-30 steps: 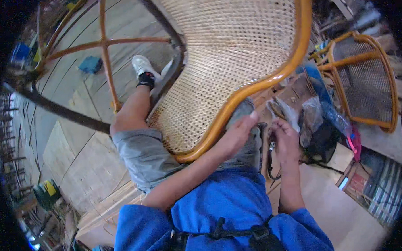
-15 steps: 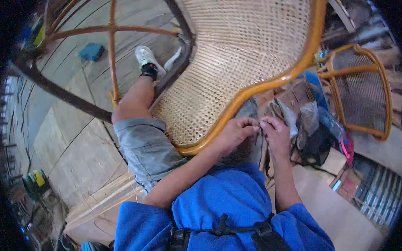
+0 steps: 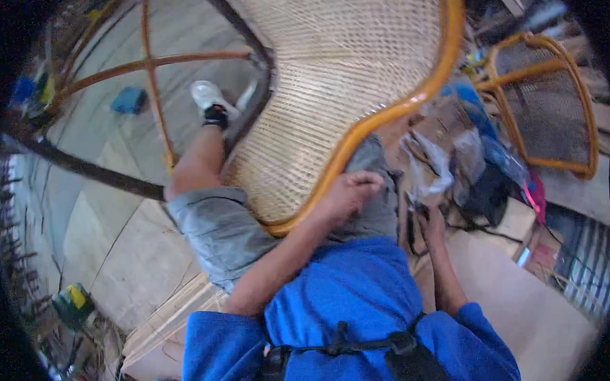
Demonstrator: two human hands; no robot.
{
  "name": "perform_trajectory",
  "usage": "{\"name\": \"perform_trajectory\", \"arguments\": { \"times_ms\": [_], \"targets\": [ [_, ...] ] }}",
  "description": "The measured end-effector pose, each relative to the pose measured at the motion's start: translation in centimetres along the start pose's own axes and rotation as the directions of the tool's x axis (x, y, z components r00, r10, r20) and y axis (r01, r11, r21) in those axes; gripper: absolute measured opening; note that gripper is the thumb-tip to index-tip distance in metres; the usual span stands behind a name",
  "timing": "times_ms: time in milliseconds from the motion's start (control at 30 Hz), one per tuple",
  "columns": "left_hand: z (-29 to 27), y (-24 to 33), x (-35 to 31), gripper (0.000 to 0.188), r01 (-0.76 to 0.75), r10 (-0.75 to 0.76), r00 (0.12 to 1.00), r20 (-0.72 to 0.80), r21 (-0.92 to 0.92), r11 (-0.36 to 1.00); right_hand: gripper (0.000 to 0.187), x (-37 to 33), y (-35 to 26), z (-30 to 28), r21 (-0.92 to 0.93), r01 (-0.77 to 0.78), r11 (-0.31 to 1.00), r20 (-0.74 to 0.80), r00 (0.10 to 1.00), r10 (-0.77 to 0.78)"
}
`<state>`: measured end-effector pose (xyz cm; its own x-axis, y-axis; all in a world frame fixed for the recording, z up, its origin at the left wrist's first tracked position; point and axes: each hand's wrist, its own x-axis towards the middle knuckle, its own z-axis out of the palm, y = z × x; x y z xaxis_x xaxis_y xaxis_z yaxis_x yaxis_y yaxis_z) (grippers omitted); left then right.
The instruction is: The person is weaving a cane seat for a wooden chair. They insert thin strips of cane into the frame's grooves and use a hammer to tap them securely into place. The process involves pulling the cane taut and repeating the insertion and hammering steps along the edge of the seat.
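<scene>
A chair [image 3: 335, 89] with a woven cane seat and back, framed in orange-brown rattan, lies across my left thigh. Over my right thigh is my left hand [image 3: 352, 194], its forearm crossing in front of the chair's lower rim. Its fingers are curled together; whatever may be in them is too small to make out. Lower and farther right, my right hand [image 3: 430, 220] reaches down beside the thigh, close to dark items and a clear plastic bag [image 3: 428, 166]. Blur and shade hide its fingers.
Another rattan chair piece with a woven panel [image 3: 544, 108] stands at the right. Plastic bags, a black bag [image 3: 487, 201] and a pink item [image 3: 535, 196] lie beside it. A blue block [image 3: 128, 100] rests on the floor left of my white shoe [image 3: 208, 96].
My hands have come apart; the right one has dropped down and right toward the bag and dark items. The left stays over the thigh. The whole view has shifted slightly.
</scene>
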<state>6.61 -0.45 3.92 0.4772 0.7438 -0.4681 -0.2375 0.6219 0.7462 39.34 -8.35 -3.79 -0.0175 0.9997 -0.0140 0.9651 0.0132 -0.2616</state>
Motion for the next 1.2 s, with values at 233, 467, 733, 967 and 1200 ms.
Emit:
{"name": "perform_trajectory", "arguments": {
  "times_ms": [233,467,733,967,1200],
  "targets": [
    [-0.7,-2.9,1.8,0.015,-0.022,0.022,1.0,0.011,0.017,1.0,0.035,-2.1,-1.1,0.8,0.028,-0.055,0.998,0.21,0.976,0.048],
    [-0.7,-3.7,2.6,0.012,-0.048,0.055,0.996,0.071,-0.094,0.994,0.019,-2.4,0.4,0.4,0.087,-0.122,0.989,0.243,0.965,0.098],
    [0.3,-1.8,0.9,0.012,-0.095,0.093,0.992,-0.086,-0.015,0.995,0.023,1.8,-7.8,-8.5,0.325,-0.673,0.664,0.586,0.695,0.417],
    [0.5,0.9,1.8,0.012,-0.134,0.115,0.983,-0.147,-0.132,0.982,0.037,5.4,-15.5,-10.4,0.582,-0.213,0.785,0.304,0.952,0.032],
    [0.6,3.7,1.5,0.01,0.031,-0.058,0.992,-0.108,-0.232,0.972,0.04,8.2,-16.7,-7.5,0.539,-0.259,0.801,0.444,0.896,-0.009]
  ]
}}
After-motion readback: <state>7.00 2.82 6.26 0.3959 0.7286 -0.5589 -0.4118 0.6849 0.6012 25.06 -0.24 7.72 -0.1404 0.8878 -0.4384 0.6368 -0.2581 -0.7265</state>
